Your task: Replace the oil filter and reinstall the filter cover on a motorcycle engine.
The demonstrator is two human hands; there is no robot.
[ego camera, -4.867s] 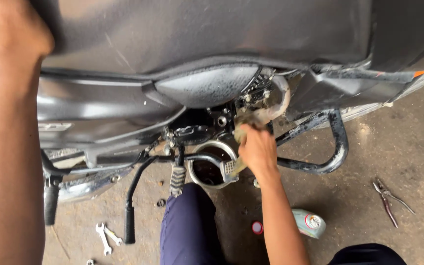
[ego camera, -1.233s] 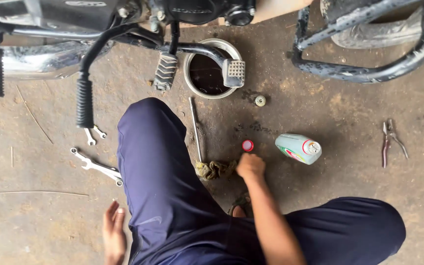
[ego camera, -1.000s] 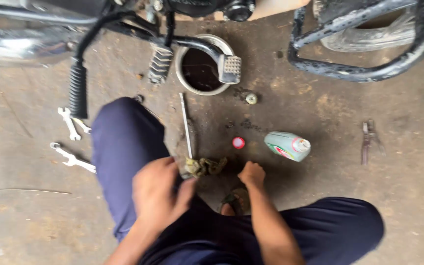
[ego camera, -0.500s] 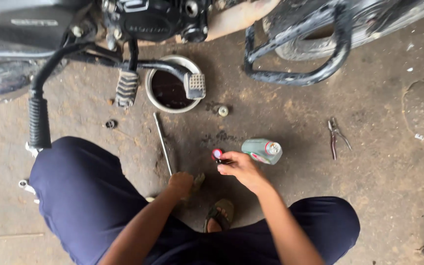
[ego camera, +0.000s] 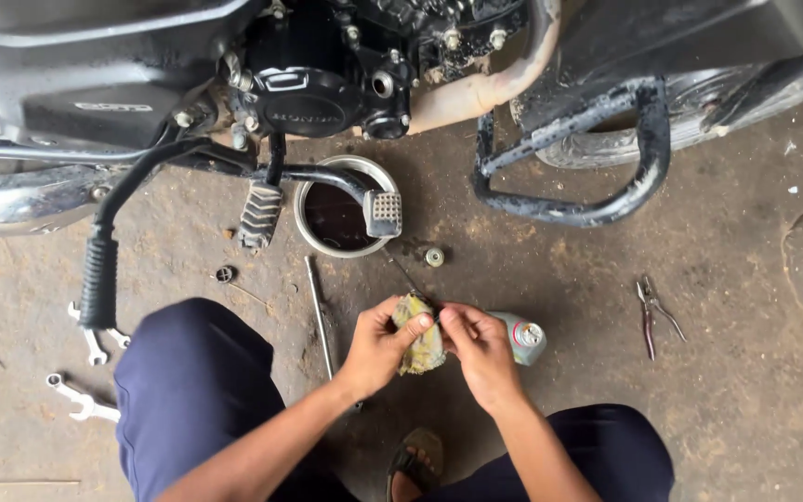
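My left hand (ego camera: 375, 342) holds a dirty yellowish rag (ego camera: 417, 344) low over the concrete floor. My right hand (ego camera: 478, 344) presses its fingertips into the same rag; a small part may sit inside it, hidden. Just behind my right hand lies a pale green oil bottle (ego camera: 519, 335) on its side, its mouth facing right. Beyond my hands, a round metal pan (ego camera: 331, 219) with dark oil sits under the motorcycle engine (ego camera: 327, 79).
A long thin rod (ego camera: 319, 311) lies left of my hands. A small round cap (ego camera: 434, 257) rests near the pan. Pliers (ego camera: 651, 311) lie at right, spanners (ego camera: 85, 372) at left. The crash guard (ego camera: 587, 177) and footpeg (ego camera: 257, 214) hang low. My knees flank my sandalled foot (ego camera: 413, 463).
My view has swung from the bike's side down to the floor. My left hand picked up the rag, my right took a small red item, and both hands now meet on the rag.
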